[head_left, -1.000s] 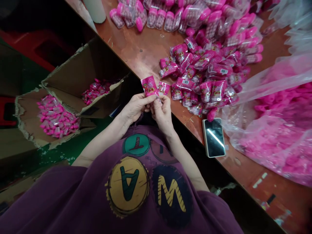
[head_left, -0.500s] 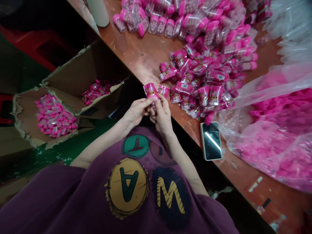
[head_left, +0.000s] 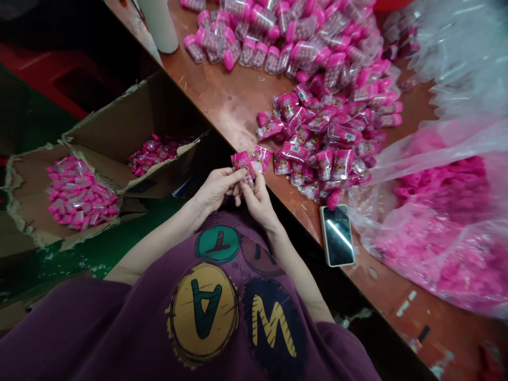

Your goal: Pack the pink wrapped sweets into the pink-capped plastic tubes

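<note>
In front of my shirt, at the table's edge, both hands are close together around a small printed pink packet (head_left: 242, 160). My left hand (head_left: 216, 189) pinches its lower part between thumb and fingers. My right hand (head_left: 260, 202) is closed at its right side, and pale pink beads show between the fingers. A second pink packet (head_left: 261, 156) appears just beyond my right fingertips; I cannot tell whether it is held or lies on the table. Right of it is a heap of filled pink packets (head_left: 317, 137) on the reddish-brown table (head_left: 226, 111).
Pink-capped clear jars of beads (head_left: 273, 32) are piled farther back. A phone (head_left: 337, 235) lies near the edge, beside a plastic bag of pink pieces (head_left: 436, 233). Clear plastic cups (head_left: 468, 63) stand far right. Two torn cardboard boxes (head_left: 107, 124) with pink items are at left.
The view has shifted slightly, so the table items appear farther left. The held packet is tilted differently, and more of the second packet shows beside my right fingers.
</note>
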### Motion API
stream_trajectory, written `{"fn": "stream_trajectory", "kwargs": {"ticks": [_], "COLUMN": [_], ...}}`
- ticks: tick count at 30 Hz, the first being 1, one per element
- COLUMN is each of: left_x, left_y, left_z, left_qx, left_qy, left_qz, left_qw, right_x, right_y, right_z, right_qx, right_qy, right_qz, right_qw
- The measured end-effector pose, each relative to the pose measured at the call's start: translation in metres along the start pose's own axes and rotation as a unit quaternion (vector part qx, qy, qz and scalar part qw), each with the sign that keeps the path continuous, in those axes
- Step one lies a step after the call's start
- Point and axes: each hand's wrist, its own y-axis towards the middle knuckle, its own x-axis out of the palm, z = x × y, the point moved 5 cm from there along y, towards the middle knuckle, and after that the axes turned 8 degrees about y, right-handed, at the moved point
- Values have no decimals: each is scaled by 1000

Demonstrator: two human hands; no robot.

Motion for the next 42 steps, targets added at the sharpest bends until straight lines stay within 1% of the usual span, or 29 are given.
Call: {"fn": "stream_trajectory", "kwargs": {"ticks": [3,5,8,10,11,13,14,16,18,19,20,21,22,23,25,26,27,28,29,32,35,38,40,42], "left_x": [-4,-9,-11,-5,-1,6,7,4,-1,-4,-7,-9,-10,-11,-10,-10,-9,-9,-8,-4,1,4,5,8], "left_y": [-4,-5,-6,-6,-6,-2,1,10,22,27,33,37,41,45,51,53,55,57,58,58,55,53,54,55], "left_z": [-11,-15,-12,-4,0,8,10,7,-3,-9,-14,-19,-22,-24,-26,-26,-26,-26,-26,-28,-29,-27,-24,-22], "left_qx": [-26,-27,-12,5,16,36,42,36,8,-9,-22,-31,-35,-36,-34,-31,-28,-25,-23,-30,-44,-57,-56,-39], "left_qy": [28,40,71,90,94,91,88,91,103,109,112,112,110,107,101,99,96,93,87,64,42,47,61,80], "left_qz": [-16,-17,-16,-27,-36,-37,-23,29,81,100,113,122,127,129,126,124,120,116,110,93,81,107,135,155], "left_qw": [999,999,997,996,995,994,995,995,991,989,987,986,985,985,986,987,988,989,990,993,995,992,987,984], "right_x": [3,4,3,-1,-5,-19,-28,-51,-69,-72,-71,-65,-57,-48,-36,-33,-31,-31,-31,-37,-44,-47,-48,-48], "right_y": [4,5,6,12,18,35,45,63,70,69,65,59,51,44,28,22,18,15,14,15,18,17,12,3], "right_z": [3,5,4,-4,-13,-38,-54,-88,-110,-114,-113,-106,-94,-79,-48,-36,-27,-21,-18,-16,-19,-23,-28,-36], "right_qx": [21,38,62,75,78,57,34,-31,-94,-121,-143,-158,-159,-147,-123,-117,-117,-125,-137,-171,-176,-185,-200,-215], "right_qy": [4,9,35,71,84,82,65,8,-77,-135,-205,-284,-368,-456,-596,-639,-666,-679,-684,-678,-654,-619,-598,-571], "right_qz": [-15,-29,-31,-24,-19,6,27,91,151,168,169,159,132,101,85,85,89,92,94,91,98,98,76,57], "right_qw": [1000,999,997,994,993,995,997,995,981,969,953,932,907,872,789,755,731,717,710,709,729,757,772,790]}}
